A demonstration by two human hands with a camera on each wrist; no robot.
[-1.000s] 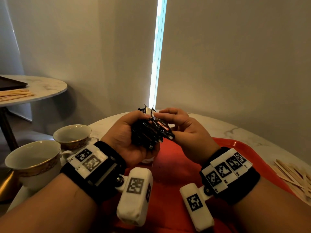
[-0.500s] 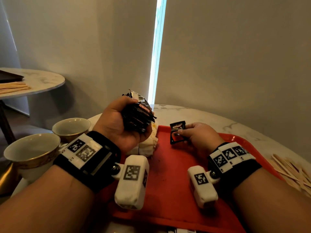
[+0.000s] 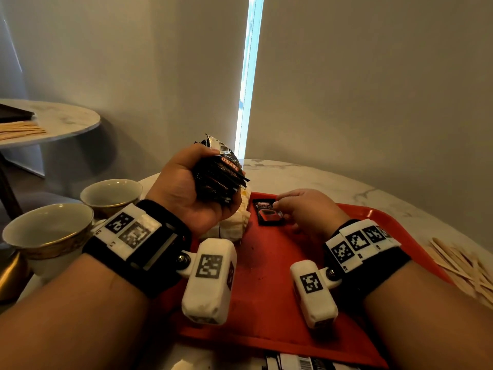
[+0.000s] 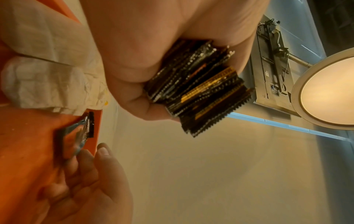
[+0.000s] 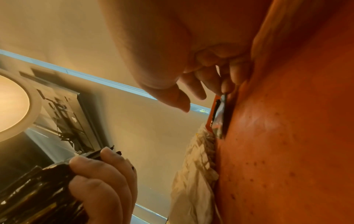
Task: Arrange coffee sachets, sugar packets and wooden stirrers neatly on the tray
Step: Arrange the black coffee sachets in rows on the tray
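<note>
Early stage. Laying first coffee sachet (image 3: 269,215) on tray (image 3: 266,303), right hand (image 3: 304,209) fingertips pinching its edge; left hand (image 3: 186,190) gripping remaining stack (image 3: 220,174). Stirrers (image 3: 464,265) waiting right of right hand, on worktop.

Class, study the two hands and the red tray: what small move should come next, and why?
Probably the right hand lets go of the single sachet, which already lies flat in the red tray's far left corner, then returns to the bundle of sachets gripped by the left hand for another.

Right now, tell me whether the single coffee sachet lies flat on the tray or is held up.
Flat: the single coffee sachet lies face-up on the red tray, right hand fingertips touching it.
</note>
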